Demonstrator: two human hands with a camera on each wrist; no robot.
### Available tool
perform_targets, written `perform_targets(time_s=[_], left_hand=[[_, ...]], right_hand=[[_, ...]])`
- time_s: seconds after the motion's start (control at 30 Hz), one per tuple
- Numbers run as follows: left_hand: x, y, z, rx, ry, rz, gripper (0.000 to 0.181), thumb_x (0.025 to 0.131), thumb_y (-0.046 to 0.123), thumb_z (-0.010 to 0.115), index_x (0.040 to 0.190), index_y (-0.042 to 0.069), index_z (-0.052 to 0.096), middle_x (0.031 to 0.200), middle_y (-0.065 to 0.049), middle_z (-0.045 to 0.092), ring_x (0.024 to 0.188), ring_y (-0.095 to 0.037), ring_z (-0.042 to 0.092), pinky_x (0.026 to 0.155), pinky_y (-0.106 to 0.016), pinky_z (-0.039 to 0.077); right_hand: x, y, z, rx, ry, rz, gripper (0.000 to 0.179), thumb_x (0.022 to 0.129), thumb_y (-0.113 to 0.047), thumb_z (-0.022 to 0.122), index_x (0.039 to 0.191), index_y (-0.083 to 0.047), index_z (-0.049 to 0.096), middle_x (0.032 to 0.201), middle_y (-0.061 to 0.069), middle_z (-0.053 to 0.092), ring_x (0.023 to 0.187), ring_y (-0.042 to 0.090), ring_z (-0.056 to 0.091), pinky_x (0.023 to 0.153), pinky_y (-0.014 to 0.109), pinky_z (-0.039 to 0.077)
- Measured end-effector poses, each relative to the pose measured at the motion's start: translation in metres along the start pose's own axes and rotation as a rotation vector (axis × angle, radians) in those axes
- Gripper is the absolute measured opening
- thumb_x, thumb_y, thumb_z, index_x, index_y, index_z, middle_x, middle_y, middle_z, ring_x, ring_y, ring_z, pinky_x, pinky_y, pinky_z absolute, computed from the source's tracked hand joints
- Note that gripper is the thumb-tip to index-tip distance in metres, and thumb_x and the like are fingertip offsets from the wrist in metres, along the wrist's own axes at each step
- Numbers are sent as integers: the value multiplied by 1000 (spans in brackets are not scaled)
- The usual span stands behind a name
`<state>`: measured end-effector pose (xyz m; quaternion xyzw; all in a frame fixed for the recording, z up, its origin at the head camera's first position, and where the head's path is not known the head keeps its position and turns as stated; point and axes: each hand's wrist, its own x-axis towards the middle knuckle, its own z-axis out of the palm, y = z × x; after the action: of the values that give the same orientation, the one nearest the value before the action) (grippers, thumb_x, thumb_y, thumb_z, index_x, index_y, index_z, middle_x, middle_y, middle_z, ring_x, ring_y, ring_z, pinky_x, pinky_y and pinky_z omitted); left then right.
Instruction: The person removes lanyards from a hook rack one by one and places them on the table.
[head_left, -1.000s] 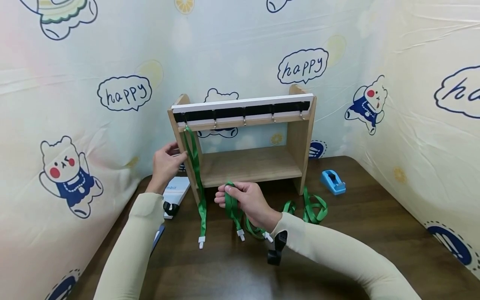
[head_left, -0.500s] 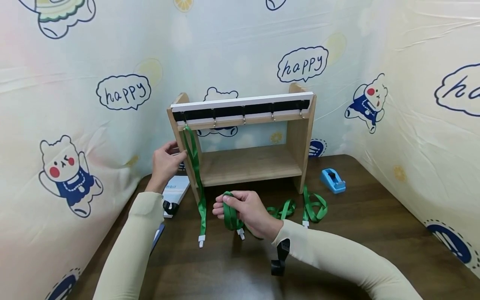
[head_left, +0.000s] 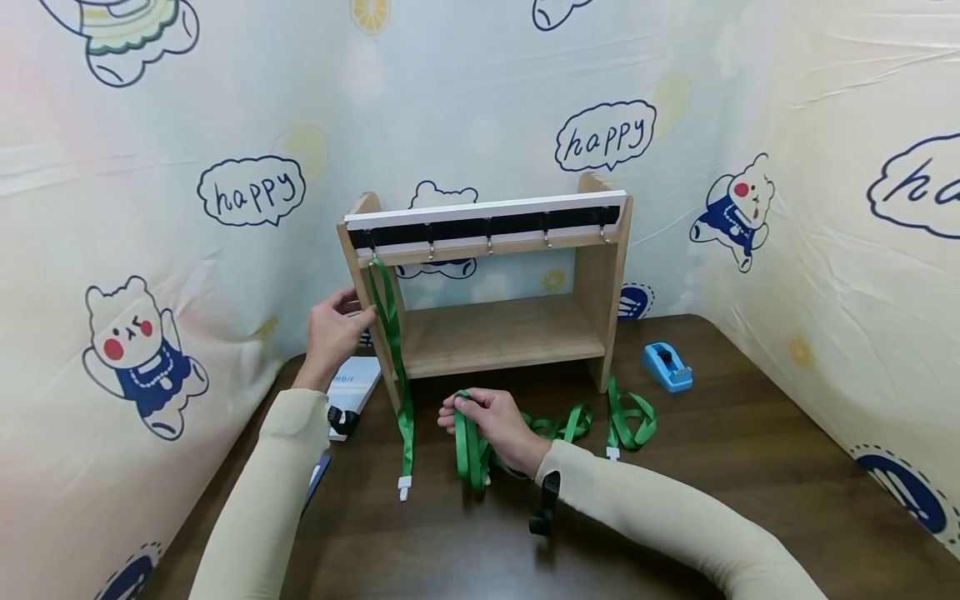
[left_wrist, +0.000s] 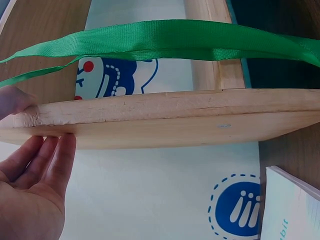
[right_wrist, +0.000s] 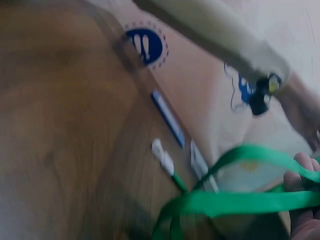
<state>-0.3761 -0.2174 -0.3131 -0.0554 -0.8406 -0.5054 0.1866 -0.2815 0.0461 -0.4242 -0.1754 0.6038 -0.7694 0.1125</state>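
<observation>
My left hand [head_left: 333, 333] grips the left side panel of a wooden shelf rack [head_left: 495, 329]; in the left wrist view the thumb lies on one face of the panel [left_wrist: 150, 109] and the fingers press the other. From the leftmost hook a green lanyard [head_left: 392, 333] hangs down, its white clip [head_left: 404, 487] at the bottom. Low in front of the rack, my right hand [head_left: 504, 427] pinches another green lanyard [head_left: 469, 454] between thumb and fingers, with loops drooping below. The right wrist view shows these loops [right_wrist: 250, 201] close up, slightly blurred.
Several metal hooks line the rack's black strip [head_left: 487, 227], the others bare. More green lanyards lie coiled [head_left: 576, 423] on the table [head_left: 420, 550]. At right sits a blue tape dispenser [head_left: 666, 367]. A white booklet or box [head_left: 354, 385] and a blue-edged item [head_left: 317, 477] lie left.
My right hand has shifted slightly lower and to the right, and the held lanyard's loops now hang longer below the fingers. The left hand keeps its place on the rack.
</observation>
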Motion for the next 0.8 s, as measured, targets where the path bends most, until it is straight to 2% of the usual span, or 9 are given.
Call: perform_targets(time_s=[0.3, 0.43, 0.6, 0.8], left_hand=[[0, -1, 1, 5, 4, -7, 57, 93, 38, 70, 142, 13, 58, 135, -12, 63, 121, -28, 62, 101, -49, 56], [-1, -1, 1, 10, 11, -4, 57, 93, 38, 69, 142, 12, 57, 135, -12, 63, 122, -28, 61, 102, -49, 56], [0, -1, 1, -1, 16, -1, 56, 93, 36, 69, 142, 11, 57, 135, -13, 63, 122, -28, 61, 102, -49, 56], [0, -3, 1, -15, 2, -1, 56, 93, 35, 69, 143, 11, 56, 136, -13, 63, 122, -28, 63, 102, -48, 56]], right_hand=[[26, 25, -17, -29, 86, 34, 31, 103, -13, 57, 125, 7, 65, 128, 33, 65, 104, 23, 76, 99, 46, 57], [33, 30, -22, -43, 114, 37, 30, 102, -10, 58, 126, 6, 65, 130, 33, 64, 110, 28, 74, 98, 43, 58], [39, 33, -24, -83, 158, 43, 27, 100, -7, 61, 123, 4, 68, 127, 31, 66, 111, 29, 73, 94, 37, 61], [40, 39, -21, -106, 215, 75, 26, 98, -6, 63, 121, 4, 69, 125, 28, 69, 109, 28, 74, 91, 37, 62]])
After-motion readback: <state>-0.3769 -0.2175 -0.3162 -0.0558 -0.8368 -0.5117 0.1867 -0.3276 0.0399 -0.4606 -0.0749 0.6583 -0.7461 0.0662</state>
